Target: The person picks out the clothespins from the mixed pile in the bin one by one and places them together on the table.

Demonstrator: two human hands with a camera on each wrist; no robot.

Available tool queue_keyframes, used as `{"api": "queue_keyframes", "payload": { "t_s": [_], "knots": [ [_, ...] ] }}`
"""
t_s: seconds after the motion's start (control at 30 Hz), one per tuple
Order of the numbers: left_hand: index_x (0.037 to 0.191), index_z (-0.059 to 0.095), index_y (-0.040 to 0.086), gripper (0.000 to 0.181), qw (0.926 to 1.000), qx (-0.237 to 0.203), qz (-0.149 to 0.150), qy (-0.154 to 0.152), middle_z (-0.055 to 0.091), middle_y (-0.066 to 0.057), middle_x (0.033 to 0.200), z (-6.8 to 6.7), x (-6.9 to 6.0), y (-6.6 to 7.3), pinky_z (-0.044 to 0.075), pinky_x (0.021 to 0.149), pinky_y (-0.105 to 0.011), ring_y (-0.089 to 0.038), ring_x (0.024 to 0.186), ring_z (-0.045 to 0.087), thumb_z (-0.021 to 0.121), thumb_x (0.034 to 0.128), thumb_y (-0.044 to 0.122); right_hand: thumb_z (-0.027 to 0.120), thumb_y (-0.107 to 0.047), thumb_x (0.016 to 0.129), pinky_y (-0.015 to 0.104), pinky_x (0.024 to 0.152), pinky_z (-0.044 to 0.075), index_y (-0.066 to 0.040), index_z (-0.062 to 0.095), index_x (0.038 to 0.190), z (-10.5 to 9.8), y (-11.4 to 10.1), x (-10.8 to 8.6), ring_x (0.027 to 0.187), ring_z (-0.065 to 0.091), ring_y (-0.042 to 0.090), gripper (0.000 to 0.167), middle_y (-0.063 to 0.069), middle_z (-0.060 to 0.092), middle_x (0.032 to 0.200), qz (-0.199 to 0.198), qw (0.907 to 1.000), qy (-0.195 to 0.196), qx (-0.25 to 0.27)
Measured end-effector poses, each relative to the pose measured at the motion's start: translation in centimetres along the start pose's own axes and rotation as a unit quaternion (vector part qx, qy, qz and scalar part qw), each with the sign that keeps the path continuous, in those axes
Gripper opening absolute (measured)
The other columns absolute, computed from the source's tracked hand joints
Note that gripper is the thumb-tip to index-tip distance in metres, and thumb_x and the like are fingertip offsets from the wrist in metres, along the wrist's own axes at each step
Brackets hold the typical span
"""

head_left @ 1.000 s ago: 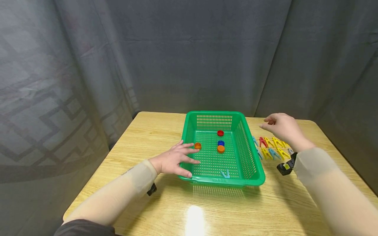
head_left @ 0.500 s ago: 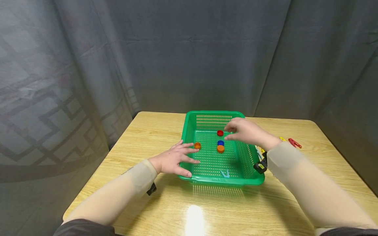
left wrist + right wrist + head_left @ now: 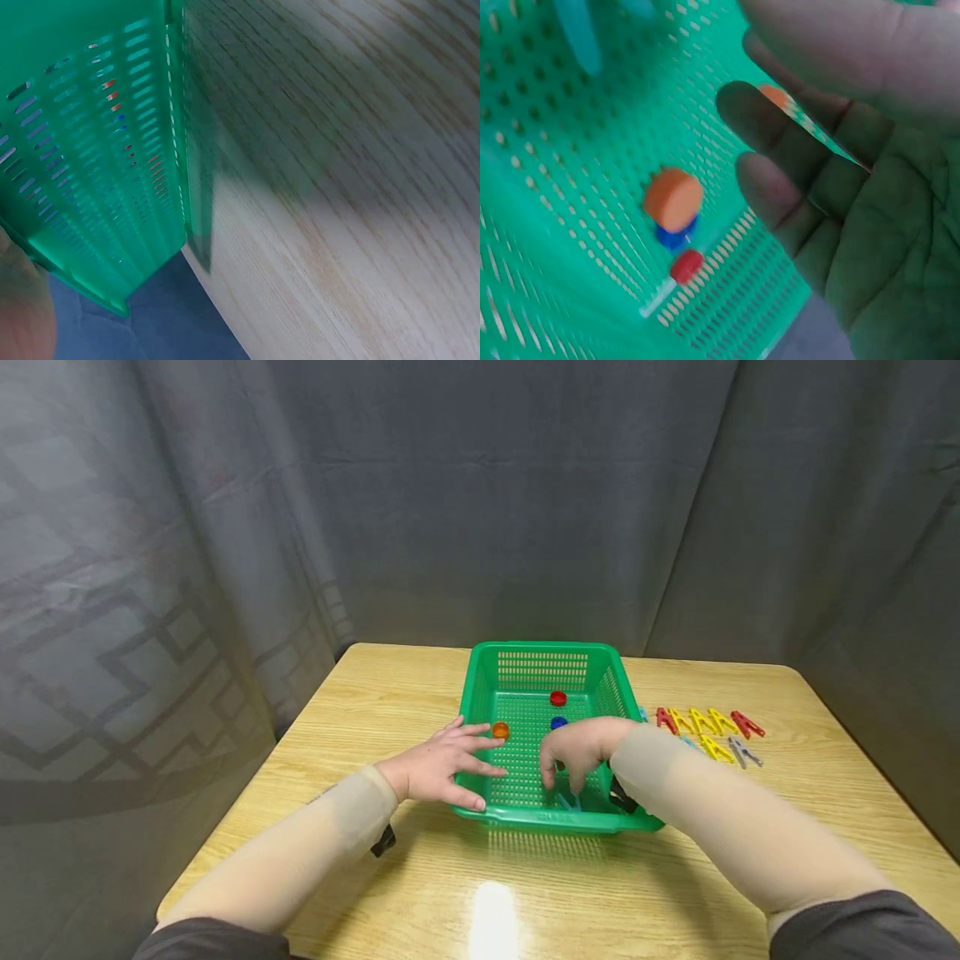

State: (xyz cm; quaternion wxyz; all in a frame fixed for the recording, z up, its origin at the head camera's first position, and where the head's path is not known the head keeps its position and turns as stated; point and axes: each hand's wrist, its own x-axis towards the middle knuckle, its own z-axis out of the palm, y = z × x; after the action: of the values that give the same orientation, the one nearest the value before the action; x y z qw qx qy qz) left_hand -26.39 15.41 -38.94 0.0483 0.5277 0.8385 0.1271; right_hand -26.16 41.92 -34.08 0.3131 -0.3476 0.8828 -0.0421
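Observation:
My left hand rests on the left rim of a green plastic basket, its fingers spread straight. At the edge of the left wrist view, part of that hand lies on the rim. My right hand reaches down inside the basket, fingertips just above a light blue clothespin. The right wrist view has the clothespin at its top left, apart from the loosely bent fingers of my right hand; nothing is in its grasp.
Bottle caps lie in the basket: amber, blue and red. An orange cap is visible in the right wrist view. Several clothespins, red, yellow, blue and grey, lie on the wooden table, right of the basket.
My right hand has moved from above the clothespins on the table, leftward over the basket, then down to the light blue clothespin. My left hand has stayed on the rim.

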Motion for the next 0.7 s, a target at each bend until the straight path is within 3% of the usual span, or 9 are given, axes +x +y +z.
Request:
{"api": "queue_keyframes", "payload": {
  "t_s": [0.13, 0.3, 0.53, 0.7],
  "knots": [
    [0.131, 0.063, 0.025, 0.056, 1.0, 0.001, -0.002, -0.002, 0.036, -0.002, 0.153, 0.0, 0.0, -0.1, 0.001, 0.114, -0.057, -0.026, 0.146, 0.015, 0.059, 0.0853, 0.057, 0.072, 0.013, 0.074, 0.029, 0.068, 0.048, -0.026, 0.074, 0.093, 1.0, -0.8, 1.4, 0.09, 0.051, 0.01, 0.044, -0.013, 0.06, 0.105, 0.037, 0.9977, -0.042, -0.038],
    [0.131, 0.062, 0.025, 0.056, 1.0, -0.004, -0.006, -0.005, 0.036, -0.002, 0.153, 0.1, 0.0, 0.0, -0.001, 0.114, -0.055, -0.024, 0.146, 0.014, 0.059, 0.0853, 0.058, 0.063, 0.019, 0.075, 0.03, 0.074, 0.049, -0.029, 0.069, 0.082, 2.2, -1.0, 2.7, 0.09, 0.051, 0.008, 0.049, -0.014, 0.061, 0.096, 0.072, 0.9946, -0.056, -0.049],
    [0.131, 0.063, 0.025, 0.056, 1.0, -0.006, -0.006, -0.003, 0.036, -0.003, 0.153, 0.0, 0.0, 0.0, -0.001, 0.114, -0.055, -0.024, 0.146, 0.013, 0.058, 0.0855, 0.058, 0.078, 0.003, 0.074, 0.028, 0.063, 0.049, -0.021, 0.07, 0.074, 2.5, -0.5, 3.3, 0.074, 0.052, 0.008, 0.026, -0.012, 0.06, 0.078, 0.058, 0.9956, -0.046, -0.057],
    [0.13, 0.063, 0.025, 0.056, 0.9999, -0.005, -0.012, -0.006, 0.035, -0.002, 0.153, 0.0, 0.0, 0.1, -0.002, 0.114, -0.054, -0.023, 0.146, 0.013, 0.059, 0.0853, 0.058, 0.08, -0.006, 0.075, 0.026, 0.063, 0.049, -0.019, 0.07, 0.072, 2.5, 0.0, 3.3, 0.07, 0.054, 0.005, 0.017, -0.013, 0.062, 0.074, 0.048, 0.9967, -0.03, -0.059]
  ]
}}
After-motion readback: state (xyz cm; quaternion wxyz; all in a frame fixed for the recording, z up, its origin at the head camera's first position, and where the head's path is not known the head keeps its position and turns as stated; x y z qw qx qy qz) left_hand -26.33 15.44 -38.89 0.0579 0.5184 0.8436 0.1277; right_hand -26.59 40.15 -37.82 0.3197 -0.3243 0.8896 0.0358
